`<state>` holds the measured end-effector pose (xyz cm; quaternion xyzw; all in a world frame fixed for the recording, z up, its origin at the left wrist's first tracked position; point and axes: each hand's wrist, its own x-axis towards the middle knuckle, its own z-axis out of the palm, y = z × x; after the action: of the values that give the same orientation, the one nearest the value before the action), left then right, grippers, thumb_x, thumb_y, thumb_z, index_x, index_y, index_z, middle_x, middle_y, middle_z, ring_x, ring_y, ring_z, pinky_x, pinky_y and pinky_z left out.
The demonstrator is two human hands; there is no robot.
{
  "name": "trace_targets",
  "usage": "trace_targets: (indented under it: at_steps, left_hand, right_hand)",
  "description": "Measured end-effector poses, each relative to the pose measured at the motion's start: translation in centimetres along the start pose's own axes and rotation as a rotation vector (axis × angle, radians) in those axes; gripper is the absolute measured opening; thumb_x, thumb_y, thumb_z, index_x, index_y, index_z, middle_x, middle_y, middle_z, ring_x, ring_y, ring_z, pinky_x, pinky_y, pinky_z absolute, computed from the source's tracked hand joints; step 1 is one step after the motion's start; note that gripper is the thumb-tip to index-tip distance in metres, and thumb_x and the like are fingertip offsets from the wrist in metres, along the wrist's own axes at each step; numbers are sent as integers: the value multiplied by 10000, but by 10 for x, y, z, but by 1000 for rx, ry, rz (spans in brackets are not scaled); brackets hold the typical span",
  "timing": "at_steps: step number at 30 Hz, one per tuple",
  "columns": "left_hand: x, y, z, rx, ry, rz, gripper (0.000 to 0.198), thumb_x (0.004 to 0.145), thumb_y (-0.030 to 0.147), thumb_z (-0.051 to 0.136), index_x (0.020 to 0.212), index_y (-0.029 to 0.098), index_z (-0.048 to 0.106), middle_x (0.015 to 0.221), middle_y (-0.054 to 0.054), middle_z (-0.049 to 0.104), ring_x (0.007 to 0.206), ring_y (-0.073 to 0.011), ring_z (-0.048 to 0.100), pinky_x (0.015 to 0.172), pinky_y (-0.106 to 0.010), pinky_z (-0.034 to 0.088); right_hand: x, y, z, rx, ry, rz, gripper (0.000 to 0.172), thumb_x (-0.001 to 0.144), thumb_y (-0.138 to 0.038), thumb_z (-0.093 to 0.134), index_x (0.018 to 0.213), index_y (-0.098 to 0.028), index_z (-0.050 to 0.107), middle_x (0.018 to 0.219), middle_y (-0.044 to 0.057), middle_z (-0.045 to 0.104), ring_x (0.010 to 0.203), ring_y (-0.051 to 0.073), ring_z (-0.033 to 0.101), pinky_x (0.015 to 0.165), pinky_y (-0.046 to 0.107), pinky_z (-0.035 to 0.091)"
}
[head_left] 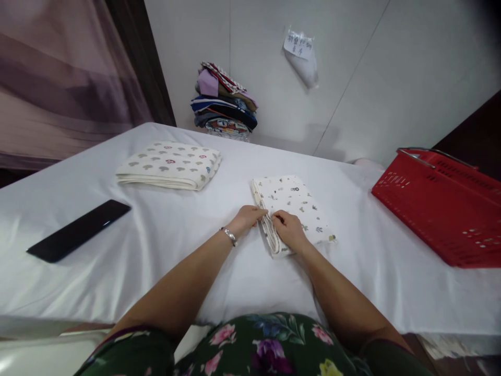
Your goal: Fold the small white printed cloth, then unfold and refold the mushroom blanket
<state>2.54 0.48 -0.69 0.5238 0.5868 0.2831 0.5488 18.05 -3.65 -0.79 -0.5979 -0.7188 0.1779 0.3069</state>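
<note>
A folded white cloth with small printed figures [297,203] lies in the middle of the white-covered table [164,250]. My left hand [247,218] rests at the cloth's left folded edge, fingers curled and pinching it. My right hand [288,230] lies on top of the cloth near its front left corner, fingers bent and pressing on the same edge. A bracelet sits on my left wrist.
A second folded cloth with heart prints [170,165] lies at the back left. A black phone [78,230] lies at the left. A red plastic basket [446,206] stands at the right. A pile of folded fabrics [224,104] sits by the wall, under a paper note [299,46].
</note>
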Motion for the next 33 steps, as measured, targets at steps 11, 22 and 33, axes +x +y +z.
trace_targets:
  at_steps: [11, 22, 33]
  left_hand:
    - [-1, -2, -5, -65, -113, 65, 310, 713, 361, 609, 528, 163, 459, 385, 58, 383, 387, -54, 299, 412, -202, 207]
    - [4, -5, -6, -11, -125, 40, 259, 692, 334, 605, 533, 160, 497, 384, 48, 406, 371, -59, 323, 397, -203, 213]
    - [4, -2, -5, -50, -64, 3, 174, 655, 225, 567, 518, 157, 486, 361, 44, 406, 355, -62, 316, 383, -207, 207]
  right_hand:
    - [2, 5, 3, -46, -8, 12, 220, 812, -266, 418, 753, -212, 622, 653, -12, 609, 609, 134, 524, 583, 228, 345]
    - [-1, 0, 1, -27, -23, -5, 202, 809, -315, 446, 751, -215, 612, 613, -24, 583, 569, 126, 499, 552, 221, 332]
    - [-2, 3, 3, 125, 28, -2, 259, 837, -344, 413, 709, -198, 584, 571, -32, 528, 557, 123, 478, 550, 220, 342]
